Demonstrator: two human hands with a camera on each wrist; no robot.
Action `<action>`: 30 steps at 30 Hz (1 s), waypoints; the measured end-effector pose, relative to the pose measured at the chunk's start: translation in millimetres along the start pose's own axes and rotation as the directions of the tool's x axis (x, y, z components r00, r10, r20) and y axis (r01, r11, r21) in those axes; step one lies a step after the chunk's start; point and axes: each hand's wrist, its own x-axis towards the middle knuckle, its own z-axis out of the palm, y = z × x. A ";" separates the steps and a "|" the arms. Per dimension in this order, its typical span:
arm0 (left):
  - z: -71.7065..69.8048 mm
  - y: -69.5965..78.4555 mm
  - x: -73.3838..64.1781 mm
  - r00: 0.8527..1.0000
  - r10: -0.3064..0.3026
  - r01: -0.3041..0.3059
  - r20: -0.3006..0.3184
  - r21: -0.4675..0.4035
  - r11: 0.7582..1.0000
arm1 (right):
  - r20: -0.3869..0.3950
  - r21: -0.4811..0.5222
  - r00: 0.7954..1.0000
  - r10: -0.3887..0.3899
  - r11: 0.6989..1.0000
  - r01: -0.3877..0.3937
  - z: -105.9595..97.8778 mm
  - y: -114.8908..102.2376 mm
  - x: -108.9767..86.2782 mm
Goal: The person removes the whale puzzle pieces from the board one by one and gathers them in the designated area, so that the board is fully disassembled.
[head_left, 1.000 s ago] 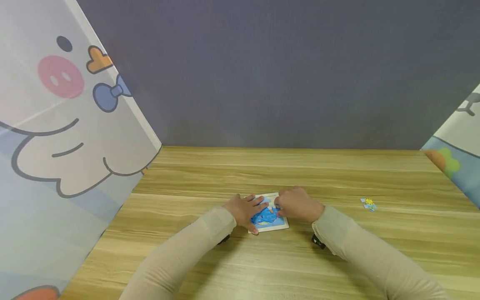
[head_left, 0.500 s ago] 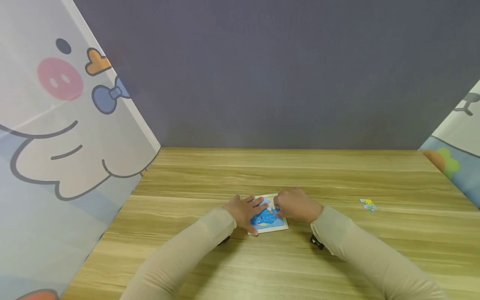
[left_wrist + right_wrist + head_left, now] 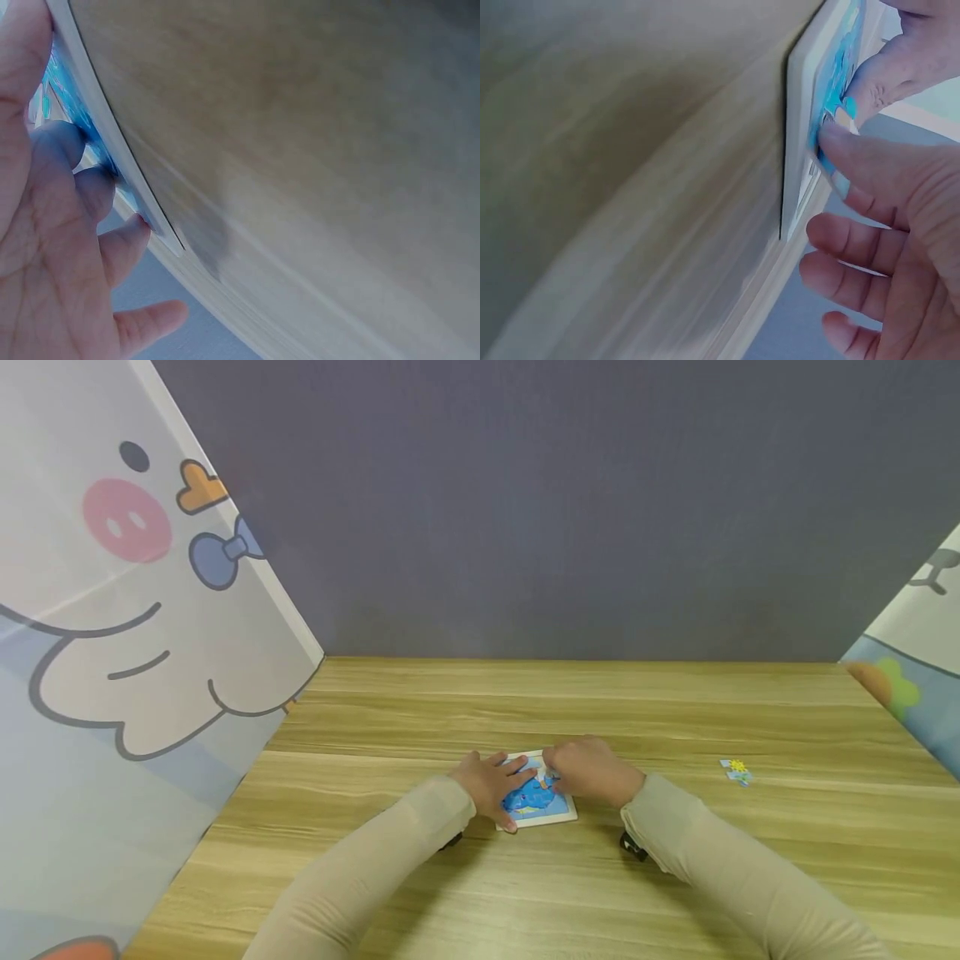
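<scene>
The right hand (image 3: 588,768) is pinching a puzzle piece (image 3: 840,183), apparently fitting it into the board (image 3: 540,820) beneath the outspread left hand (image 3: 491,785). Seating it is likely calling for alignment, then pressing.

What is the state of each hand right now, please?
Left hand: open, resting spread on the puzzle board.
Right hand: closed, holding a puzzle piece at the board.

The left hand (image 3: 490,783) and right hand (image 3: 594,770) are bare. Plain cream sleeves (image 3: 742,868), long and softly creased — one toward the right edge of the desk (image 3: 420,702) — end in wide cuffs (image 3: 660,818). Small black devices (image 3: 633,846) show beneath — the right one bears a pale marking.
</scene>
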 end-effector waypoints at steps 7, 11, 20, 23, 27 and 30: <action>0.1 -0.1 -0.9 1.000 -0.011 0.011 0.003 0.016 1.000 | -0.089 0.125 0.996 -0.014 0.992 0.025 1.8 2.6 -6.4; -0.7 0.5 -1.5 1.000 -0.015 0.015 0.005 0.035 0.999 | -0.120 0.270 0.993 -0.011 0.962 0.043 4.4 6.2 -10.6; -0.6 2.6 0.7 1.000 0.001 -0.001 -0.004 0.061 0.998 | -0.130 0.642 0.987 0.095 0.767 0.011 10.7 17.6 -24.1; 1.8 2.3 0.8 1.000 0.005 -0.004 -0.011 0.073 0.997 | -0.132 0.690 0.985 0.107 0.724 0.014 12.7 18.5 -25.0; 7.1 1.5 0.3 0.999 0.024 -0.022 -0.047 0.054 0.998 | -0.136 0.692 0.985 0.105 0.722 0.019 15.2 17.5 -23.5; 11.6 1.3 -0.7 0.996 0.047 -0.044 -0.076 0.042 0.998 | -0.127 0.689 0.986 0.108 0.725 0.009 15.6 17.0 -23.8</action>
